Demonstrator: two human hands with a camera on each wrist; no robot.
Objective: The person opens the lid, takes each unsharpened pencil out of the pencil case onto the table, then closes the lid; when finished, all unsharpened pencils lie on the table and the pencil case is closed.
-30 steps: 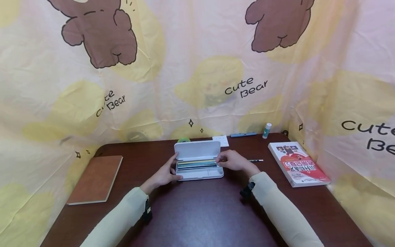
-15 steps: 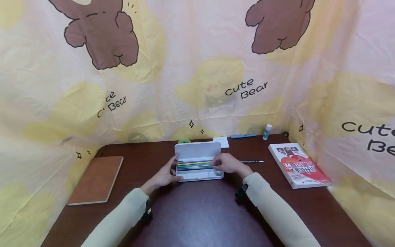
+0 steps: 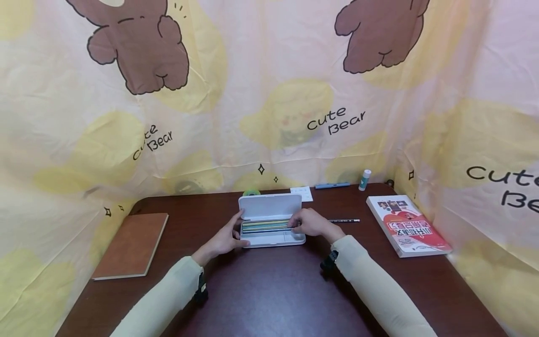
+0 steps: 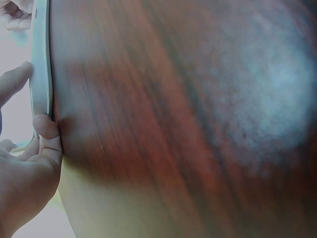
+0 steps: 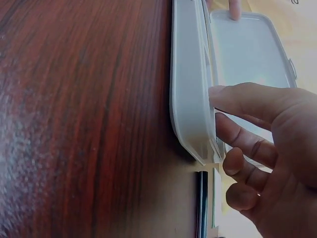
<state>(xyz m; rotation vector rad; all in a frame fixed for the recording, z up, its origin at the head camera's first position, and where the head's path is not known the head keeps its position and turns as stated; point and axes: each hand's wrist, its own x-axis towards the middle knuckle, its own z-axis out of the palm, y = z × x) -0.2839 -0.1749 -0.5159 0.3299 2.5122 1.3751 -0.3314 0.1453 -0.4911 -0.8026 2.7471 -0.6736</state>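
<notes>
While the left hand grips the case, the right hand has moved inward, to the pencils inside, at its left. Its fingers are half curled; whether they pinch one, I cannot tell. I judge the work now lies there.

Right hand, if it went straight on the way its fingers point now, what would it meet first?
Most likely the thin colored sticks lying in the open white case. The right hand is at their right end; depth is unclear, so its fingertips may already touch them.
</notes>
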